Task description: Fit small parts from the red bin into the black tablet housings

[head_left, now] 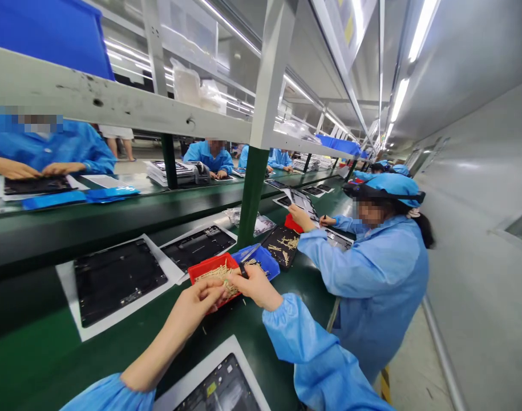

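Nearest, a black panel (215,385) lies at the green bench's (261,337) front edge. Beyond it, the left hand (196,302) and right hand (256,287), slightly apart, sit over a red tray (209,277) of pale strips (218,275); the right grips a black tool (242,269).

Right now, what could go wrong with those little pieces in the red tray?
Both the left hand and the right hand are right over the red plastic tray, which is heaped with small tan strips. One bump could probably spill them onto the green workbench. The tray also sits close to a black panel, so strips might scatter across it.
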`<state>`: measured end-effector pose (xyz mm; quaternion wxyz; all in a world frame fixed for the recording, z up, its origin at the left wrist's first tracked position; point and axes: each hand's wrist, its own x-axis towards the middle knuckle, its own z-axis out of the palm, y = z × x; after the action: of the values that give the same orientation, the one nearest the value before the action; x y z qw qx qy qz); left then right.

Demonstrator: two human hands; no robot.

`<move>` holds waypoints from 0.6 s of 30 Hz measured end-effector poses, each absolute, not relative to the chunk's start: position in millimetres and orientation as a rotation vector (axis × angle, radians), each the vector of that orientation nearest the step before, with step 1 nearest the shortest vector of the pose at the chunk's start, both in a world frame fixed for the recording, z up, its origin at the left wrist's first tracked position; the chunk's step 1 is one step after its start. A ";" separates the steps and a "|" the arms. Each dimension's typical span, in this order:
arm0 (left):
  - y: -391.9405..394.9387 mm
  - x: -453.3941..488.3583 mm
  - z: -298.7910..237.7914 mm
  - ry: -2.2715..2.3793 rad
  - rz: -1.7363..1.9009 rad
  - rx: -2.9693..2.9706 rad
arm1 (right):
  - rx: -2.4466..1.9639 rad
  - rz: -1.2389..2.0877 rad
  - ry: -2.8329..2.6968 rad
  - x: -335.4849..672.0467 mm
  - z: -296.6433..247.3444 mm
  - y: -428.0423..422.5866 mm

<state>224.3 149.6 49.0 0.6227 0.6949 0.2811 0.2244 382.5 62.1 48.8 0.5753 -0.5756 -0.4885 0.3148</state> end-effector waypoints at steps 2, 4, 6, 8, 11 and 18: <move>149.9 220.5 50.7 0.654 0.463 1.587 | -1.388 0.625 -1.253 380.8 48.4 61.0; 149.4 218.6 52.2 0.660 0.435 1.575 | -1.434 0.478 -1.290 378.3 47.2 59.8; 148.7 218.0 52.5 0.673 0.438 1.559 | -1.480 0.280 -1.314 375.0 45.0 58.2; 148.1 218.0 51.4 0.684 0.462 1.552 | -1.500 0.107 -1.401 371.5 42.2 56.2; 147.7 217.9 48.3 0.693 0.499 1.568 | -1.546 -0.015 -1.578 367.1 38.3 53.1; 147.8 216.2 43.7 0.748 0.588 1.643 | -1.606 -0.019 -1.561 364.8 31.6 56.1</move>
<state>216.2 147.8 43.7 0.5824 0.7035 0.3202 0.2516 364.8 56.1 31.6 0.4358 -0.6455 -0.6272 -0.0075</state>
